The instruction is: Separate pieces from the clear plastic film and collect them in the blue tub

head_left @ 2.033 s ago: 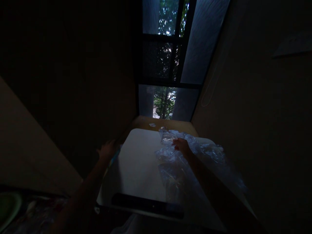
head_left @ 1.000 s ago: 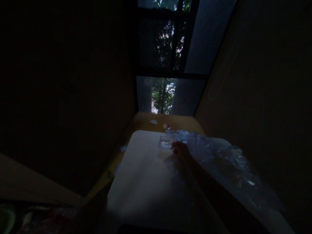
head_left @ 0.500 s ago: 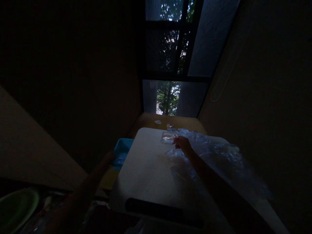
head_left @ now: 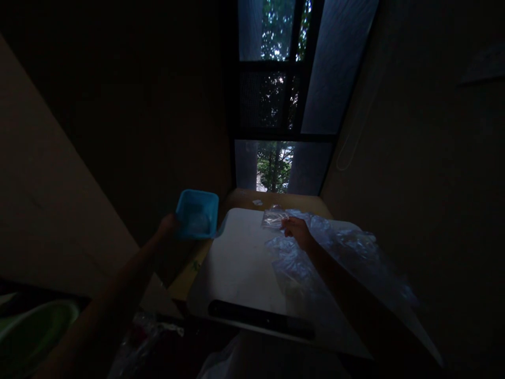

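Note:
My left hand (head_left: pixel 169 226) grips the left side of a blue plastic container (head_left: pixel 197 215), which is tilted so its inside faces me. Something pale and see-through seems to lie in it, too dim to name. My right hand (head_left: pixel 295 230) is closed in a pinch on the edge of a small clear plastic packet (head_left: pixel 273 218) over the far part of a white table (head_left: pixel 236 263). Crumpled clear plastic bags (head_left: pixel 327 237) spread over the table's right side, beside and under my right forearm.
Behind the table runs a yellowish ledge (head_left: pixel 284 200) with a small white scrap (head_left: pixel 257 202) on it, below a tall window (head_left: pixel 276 163). A green basin (head_left: pixel 43 329) stands at the lower left. Clear plastic (head_left: pixel 138 337) lies low near it. Dark walls close in on both sides.
My left hand has raised the blue container from beside the table's left edge and tipped its opening toward me. My right hand stays on the clear packet. The view has shifted slightly.

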### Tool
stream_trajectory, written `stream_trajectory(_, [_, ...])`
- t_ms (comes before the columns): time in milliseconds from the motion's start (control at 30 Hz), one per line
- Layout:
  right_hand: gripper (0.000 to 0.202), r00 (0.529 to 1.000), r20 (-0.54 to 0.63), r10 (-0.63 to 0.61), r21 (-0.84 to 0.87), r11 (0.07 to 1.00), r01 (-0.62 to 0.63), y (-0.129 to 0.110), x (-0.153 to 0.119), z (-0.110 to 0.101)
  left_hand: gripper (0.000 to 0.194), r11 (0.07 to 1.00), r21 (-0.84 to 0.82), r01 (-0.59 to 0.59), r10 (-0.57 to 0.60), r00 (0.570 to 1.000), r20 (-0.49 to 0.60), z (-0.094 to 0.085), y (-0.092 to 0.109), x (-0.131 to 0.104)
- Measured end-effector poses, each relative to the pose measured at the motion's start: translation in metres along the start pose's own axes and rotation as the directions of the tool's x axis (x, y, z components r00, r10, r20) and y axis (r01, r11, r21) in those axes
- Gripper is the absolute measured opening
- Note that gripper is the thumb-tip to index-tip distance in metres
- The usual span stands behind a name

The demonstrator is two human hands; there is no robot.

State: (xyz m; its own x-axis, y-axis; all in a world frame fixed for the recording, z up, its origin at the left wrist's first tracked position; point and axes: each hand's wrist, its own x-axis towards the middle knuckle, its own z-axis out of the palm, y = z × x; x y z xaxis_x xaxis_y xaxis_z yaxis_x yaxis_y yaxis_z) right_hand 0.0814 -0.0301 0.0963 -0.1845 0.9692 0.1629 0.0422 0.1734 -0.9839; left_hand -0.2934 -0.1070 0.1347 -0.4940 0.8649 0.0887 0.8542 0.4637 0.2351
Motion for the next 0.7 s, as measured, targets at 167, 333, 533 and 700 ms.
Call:
stream_trajectory(167, [0.024,1.0,-0.024,-0.007,0.014,1.0,0.008,0.002,-0.006,-0.011,0.025,0.998,0.036,-0.059,0.057,0.998,0.04,-0.007,0.023,0.008])
stream_trajectory(333, [0.023,1.0,-0.025,-0.001,-0.007,1.0,0.001,-0.006,-0.013,-0.021,0.036,0.983,0.067,-0.172,0.169,0.985,0.047,-0.012,0.054,0.005])
stream_trajectory(533, [0.024,0.998,-0.058,-0.007,0.001,1.0,0.007,-0.006,-0.015,-0.035,0.041,0.94,0.059,-0.337,0.331,0.939,0.096,-0.008,0.087,0.004])
stream_trajectory(700, [0.025,0.992,-0.119,-0.052,0.027,0.998,0.056,0.0,-0.014,-0.05,0.043,0.875,0.004,-0.484,0.478,0.865,0.155,0.02,0.112,-0.008])
